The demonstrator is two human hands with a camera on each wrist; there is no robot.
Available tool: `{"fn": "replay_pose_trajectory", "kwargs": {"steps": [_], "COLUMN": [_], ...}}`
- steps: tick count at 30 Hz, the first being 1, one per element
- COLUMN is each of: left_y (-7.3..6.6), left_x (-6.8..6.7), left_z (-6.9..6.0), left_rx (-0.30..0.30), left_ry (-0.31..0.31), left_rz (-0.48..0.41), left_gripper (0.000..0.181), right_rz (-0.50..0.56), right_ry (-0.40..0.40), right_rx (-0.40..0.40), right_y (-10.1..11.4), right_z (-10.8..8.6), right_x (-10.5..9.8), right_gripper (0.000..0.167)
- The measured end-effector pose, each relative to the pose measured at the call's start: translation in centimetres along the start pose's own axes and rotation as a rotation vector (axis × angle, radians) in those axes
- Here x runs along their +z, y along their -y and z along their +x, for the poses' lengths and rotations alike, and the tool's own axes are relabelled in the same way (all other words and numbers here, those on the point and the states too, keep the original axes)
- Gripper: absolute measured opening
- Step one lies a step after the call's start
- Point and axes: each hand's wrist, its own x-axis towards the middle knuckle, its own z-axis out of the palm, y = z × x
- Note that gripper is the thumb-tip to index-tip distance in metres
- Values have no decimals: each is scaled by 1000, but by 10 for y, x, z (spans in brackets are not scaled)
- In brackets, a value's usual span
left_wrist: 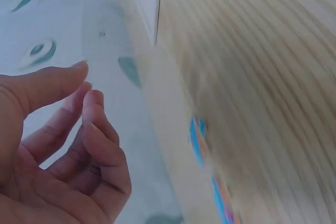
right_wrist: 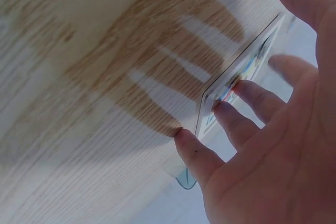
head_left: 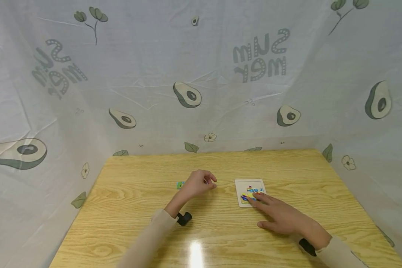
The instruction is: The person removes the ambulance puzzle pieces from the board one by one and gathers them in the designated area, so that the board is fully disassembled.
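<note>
A square white puzzle board (head_left: 239,184) lies on the table, with several colourful puzzle pieces (head_left: 254,190) grouped on its right and lower part. My right hand (head_left: 282,216) is spread over the board's lower right, its fingers extended; in the right wrist view two fingertips rest on the pieces in the board (right_wrist: 206,97). To the left, my left hand (head_left: 197,184) hovers over the table with fingers loosely bent. Nothing shows between its thumb and fingers in the left wrist view. Below that hand lie two loose blue-edged pieces (left_wrist: 197,140). A green piece (head_left: 179,184) shows behind the left wrist.
The wooden table (head_left: 207,219) reaches back to a pale curtain (head_left: 154,74) printed with avocados and leaves, which also hangs at both sides. A black wrist camera mount (head_left: 185,219) sits by the left wrist, another black strap (head_left: 307,247) at the right.
</note>
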Motion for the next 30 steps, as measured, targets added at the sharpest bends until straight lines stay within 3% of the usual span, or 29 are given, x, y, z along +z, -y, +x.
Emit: {"fn": "replay_pose_trajectory", "kwargs": {"steps": [13,19,25,30], "left_y": [-23,-30,-30,-33], "left_x": [61,81,97,100], "left_z": [54,67,76,81], "left_rx": [64,82,90,69], "left_ry": [125,158,165,173], "left_rz": [42,91,195,222], "left_gripper": [14,15,16,14], "right_rz": [5,-7,-17,-3], "right_ry": [37,19,17,29], "right_rx": [33,37,37,44], "right_y": [0,1,2,1], "right_z": [3,6,8,8], "right_x": [-1,-1,-3,-4], "right_gripper": [66,61,59,60]}}
